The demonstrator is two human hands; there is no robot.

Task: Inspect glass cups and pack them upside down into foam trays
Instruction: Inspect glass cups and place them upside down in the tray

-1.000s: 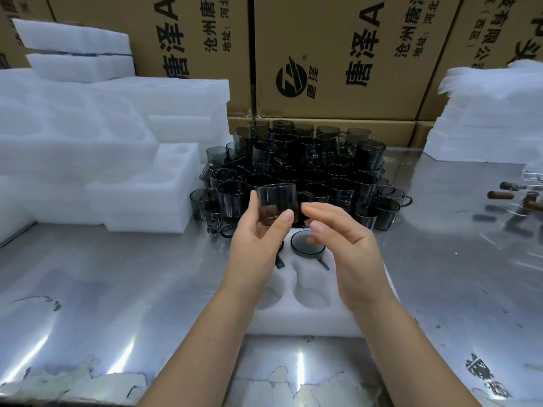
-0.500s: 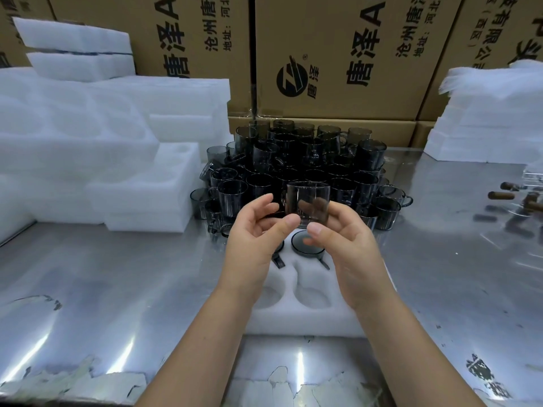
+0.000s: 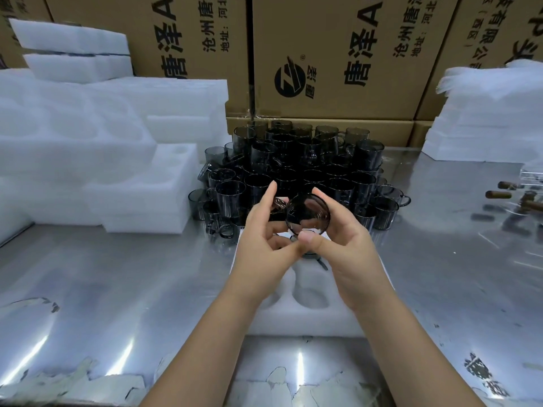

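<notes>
Cup (image 3: 307,214), smoky and see-through, is held tipped so that one round end faces the camera, raised above the far end of the tray (image 3: 305,324). The left hand (image 3: 264,239) holds it from the left: the forefinger stands straight up beside the handle, the other fingers curl in behind, and the thumb reaches across under the glass. The right hand (image 3: 349,254) pinches the cup, with the forefinger arched over the top edge and the thumb pressed to the bottom edge. The two thumbs touch beneath the cup.

The tray lies on the bench (image 3: 117,289) just in front of the person, and both forearms cross over it. Two of its round pockets show between the wrists. Just under the thumbs, the dark rim and handle of a second cup (image 3: 320,261) peek out from a far pocket; most of it is hidden.

Behind the hands a dense pile of cups (image 3: 308,165) stands on the bench, stacked in layers. To its left, foam stacks (image 3: 102,160) rise in steps, touching the pile's edge. More foam (image 3: 484,113) sits at the far right, with brown rods (image 3: 496,195) near it. Printed cartons (image 3: 338,54) wall off the back.
</notes>
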